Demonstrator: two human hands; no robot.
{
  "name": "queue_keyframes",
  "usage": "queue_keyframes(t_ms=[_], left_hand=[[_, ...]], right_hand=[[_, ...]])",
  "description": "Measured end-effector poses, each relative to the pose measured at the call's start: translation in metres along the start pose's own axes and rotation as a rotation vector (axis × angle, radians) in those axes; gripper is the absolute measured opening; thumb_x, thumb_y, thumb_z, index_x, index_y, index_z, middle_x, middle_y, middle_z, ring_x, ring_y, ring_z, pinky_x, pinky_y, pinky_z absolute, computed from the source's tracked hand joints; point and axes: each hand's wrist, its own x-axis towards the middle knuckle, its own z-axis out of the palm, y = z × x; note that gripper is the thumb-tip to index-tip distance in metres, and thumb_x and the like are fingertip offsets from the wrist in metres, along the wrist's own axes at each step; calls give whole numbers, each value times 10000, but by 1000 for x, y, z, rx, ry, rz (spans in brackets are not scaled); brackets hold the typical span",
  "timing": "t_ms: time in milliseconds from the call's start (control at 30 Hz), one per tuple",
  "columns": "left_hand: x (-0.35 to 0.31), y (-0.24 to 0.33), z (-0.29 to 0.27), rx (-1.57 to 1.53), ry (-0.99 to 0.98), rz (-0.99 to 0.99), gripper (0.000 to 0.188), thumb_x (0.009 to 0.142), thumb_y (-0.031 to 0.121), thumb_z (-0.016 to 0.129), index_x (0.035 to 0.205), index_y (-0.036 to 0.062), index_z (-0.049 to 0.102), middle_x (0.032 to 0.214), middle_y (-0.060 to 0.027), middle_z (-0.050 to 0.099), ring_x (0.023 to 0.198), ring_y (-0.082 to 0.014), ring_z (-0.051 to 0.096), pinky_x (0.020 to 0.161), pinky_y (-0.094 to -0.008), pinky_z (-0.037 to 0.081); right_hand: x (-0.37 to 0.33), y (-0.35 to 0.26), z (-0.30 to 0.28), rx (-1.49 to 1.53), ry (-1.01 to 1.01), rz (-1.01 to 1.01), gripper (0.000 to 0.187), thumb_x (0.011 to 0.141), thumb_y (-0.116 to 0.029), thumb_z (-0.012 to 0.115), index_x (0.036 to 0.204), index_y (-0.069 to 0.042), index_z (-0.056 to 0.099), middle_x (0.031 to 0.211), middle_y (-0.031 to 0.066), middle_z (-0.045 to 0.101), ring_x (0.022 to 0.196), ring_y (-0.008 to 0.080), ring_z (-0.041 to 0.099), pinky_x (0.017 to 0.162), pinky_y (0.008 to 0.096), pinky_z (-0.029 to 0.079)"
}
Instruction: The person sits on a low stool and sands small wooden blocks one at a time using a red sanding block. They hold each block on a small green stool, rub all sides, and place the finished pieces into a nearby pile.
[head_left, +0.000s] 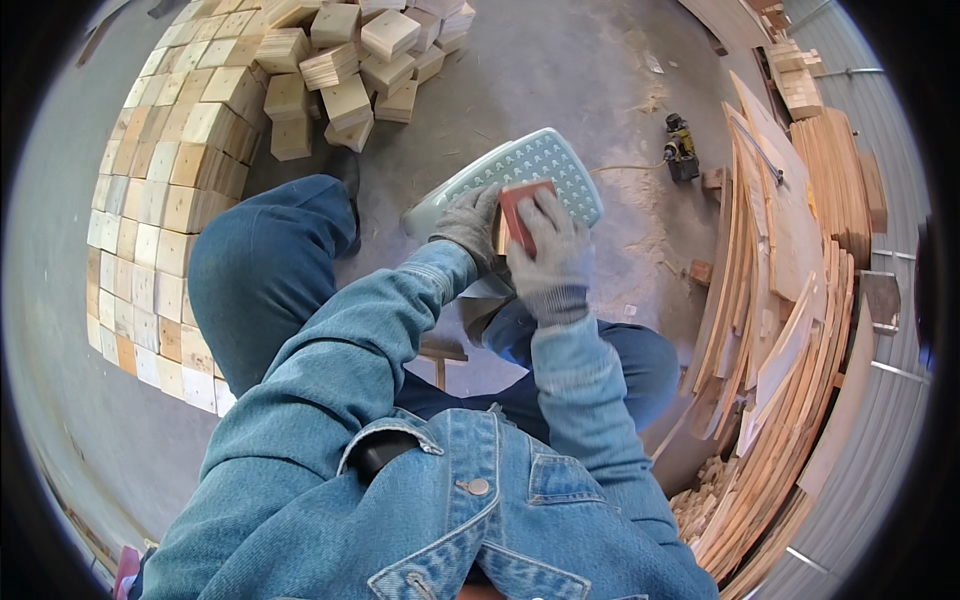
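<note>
Both my hands wear grey work gloves and meet above a pale green plastic stool [563, 180] with a studded top. My left hand [470, 222] is wrapped round a wooden block [502, 236], of which only a narrow edge shows. Fingers of my right hand [548, 245] are bent over a flat reddish-brown pad [522, 207], which looks like a sanding block. The pad lies against the wooden block, between my two hands. Most of the wooden block is hidden by the pad and gloves.
Wooden blocks stand in a neat stack [150, 240] on the left, with a loose heap of blocks [350, 75] ahead. A power tool [681, 148] with a yellowish cord lies on the dusty floor. Thin boards [770, 370] are piled at the right by a corrugated wall [900, 300].
</note>
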Motion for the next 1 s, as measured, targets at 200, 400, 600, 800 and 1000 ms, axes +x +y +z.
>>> queue_keyframes(t_ms=[200, 400, 600, 800, 1000], left_hand=[[1, 6, -3, 19, -78, -38, 1182, 625, 512, 936, 1602, 162, 369, 1561, -170, 478, 1470, -388, 448, 1265, -467, 345], [2, -6, 2, -40, -57, -24, 935, 797, 431, 819, 1590, 181, 393, 1564, -183, 477, 1481, -394, 442, 1268, -473, 338], [6, -12, 13, -84, -49, -32, 854, 847, 418, 776, 1584, 172, 421, 1570, -189, 476, 1466, -395, 457, 1267, -473, 340], [4, 0, 3, -31, -69, -63, 1093, 699, 532, 884, 1604, 158, 400, 1571, -187, 473, 1469, -393, 453, 1275, -470, 331], [2, 15, -13, 21, -131, -86, 1263, 580, 544, 962, 1626, 160, 366, 1559, -183, 489, 1466, -381, 464, 1268, -460, 354]], right_hand=[[41, 24, 28, -88, 65, 32, 536, 843, -271, 788, 1357, -130, 729, 1491, 125, 636, 1166, 403, 672, 1082, 485, 505], [-26, -8, -7, 22, -22, 0, 576, 793, -235, 810, 1347, -103, 726, 1504, 158, 608, 1261, 435, 594, 1108, 525, 474], [-77, -18, -18, 53, -85, -3, 625, 752, -200, 825, 1361, -106, 720, 1508, 149, 603, 1288, 440, 553, 1126, 548, 442], [-24, -5, -18, 100, -83, -34, 586, 770, -142, 824, 1340, -56, 717, 1472, 190, 624, 1284, 402, 622, 1142, 503, 465], [48, 54, 18, 51, 17, 35, 578, 825, -225, 791, 1382, -95, 704, 1469, 139, 644, 1272, 360, 643, 1126, 440, 504]])
